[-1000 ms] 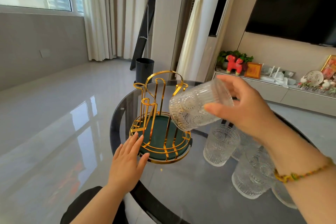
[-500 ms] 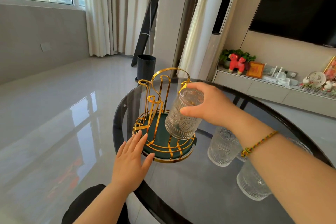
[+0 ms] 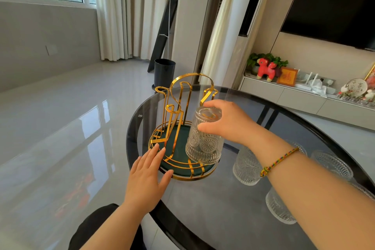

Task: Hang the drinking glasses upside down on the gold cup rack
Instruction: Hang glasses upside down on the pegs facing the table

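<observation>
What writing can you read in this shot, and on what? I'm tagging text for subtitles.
Round plaque on the TV shelf: dark handwritten characters, too small to read.
Orange framed picture: a gold character, too blurred to read.
Small mark on the glass table: illegible.
Nothing else bears text.

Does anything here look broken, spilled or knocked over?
Nothing stands out. The gold rack stands upright on the glass table, steadied by the left hand. The right hand holds an upside-down glass over it. The other glasses stand intact, with no spill visible.
</observation>
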{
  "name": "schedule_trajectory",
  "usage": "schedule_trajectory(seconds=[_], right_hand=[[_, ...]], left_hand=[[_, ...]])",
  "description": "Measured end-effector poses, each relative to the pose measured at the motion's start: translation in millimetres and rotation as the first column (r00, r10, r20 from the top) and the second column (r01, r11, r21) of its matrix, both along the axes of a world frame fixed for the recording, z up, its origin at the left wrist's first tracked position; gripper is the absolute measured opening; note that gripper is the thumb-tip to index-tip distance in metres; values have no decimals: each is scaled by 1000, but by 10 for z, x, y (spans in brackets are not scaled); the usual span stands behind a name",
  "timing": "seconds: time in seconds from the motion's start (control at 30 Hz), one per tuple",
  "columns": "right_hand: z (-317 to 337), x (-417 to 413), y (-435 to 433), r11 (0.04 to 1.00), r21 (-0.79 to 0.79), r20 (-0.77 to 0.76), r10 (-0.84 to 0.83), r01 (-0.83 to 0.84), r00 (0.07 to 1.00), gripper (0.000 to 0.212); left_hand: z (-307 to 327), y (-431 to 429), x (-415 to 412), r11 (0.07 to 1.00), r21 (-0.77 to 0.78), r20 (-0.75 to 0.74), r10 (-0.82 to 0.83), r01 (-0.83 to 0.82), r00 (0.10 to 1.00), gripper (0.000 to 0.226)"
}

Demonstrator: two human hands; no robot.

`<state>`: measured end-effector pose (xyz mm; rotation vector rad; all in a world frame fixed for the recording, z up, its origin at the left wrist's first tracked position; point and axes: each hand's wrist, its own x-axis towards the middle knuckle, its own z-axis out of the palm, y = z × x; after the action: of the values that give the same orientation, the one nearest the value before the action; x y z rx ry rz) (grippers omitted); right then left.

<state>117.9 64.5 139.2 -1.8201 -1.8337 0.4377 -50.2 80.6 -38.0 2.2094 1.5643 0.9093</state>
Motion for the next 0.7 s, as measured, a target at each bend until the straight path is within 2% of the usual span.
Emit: schedule_trajectory(seconds=[0.2, 0.33, 0.4, 0.47, 0.57, 0.63, 0.7], right_hand=[[17, 11, -88, 1000, 24, -39, 3, -2, 999, 66], [1, 107, -406, 984, 147, -149, -78, 100, 986, 60], [-115, 170, -676, 972, 190, -179, -103, 137, 978, 54], [-298, 214, -991, 963, 214, -220, -116, 164, 969, 45], [-625, 283, -1420, 936, 222, -314, -198, 274, 929, 41], [-839, 331, -1622, 912, 180, -388, -279, 369, 879, 39], [-1034, 389, -1744, 874, 126, -469, -365, 470, 804, 32]], left_hand=[[62, -37, 1, 999, -39, -10, -23, 23, 1000, 62], [145, -136, 0, 997, -60, -20, -41, 40, 999, 60], [188, -259, 11, 998, -21, -31, -67, 66, 997, 54], [220, -419, 46, 989, 80, -47, -120, 124, 992, 42], [273, -634, 163, 947, 231, -133, -197, 224, 971, 33], [306, -722, 259, 925, 246, -158, -255, 288, 954, 32], [301, -783, 370, 914, 187, -168, -331, 360, 928, 30]])
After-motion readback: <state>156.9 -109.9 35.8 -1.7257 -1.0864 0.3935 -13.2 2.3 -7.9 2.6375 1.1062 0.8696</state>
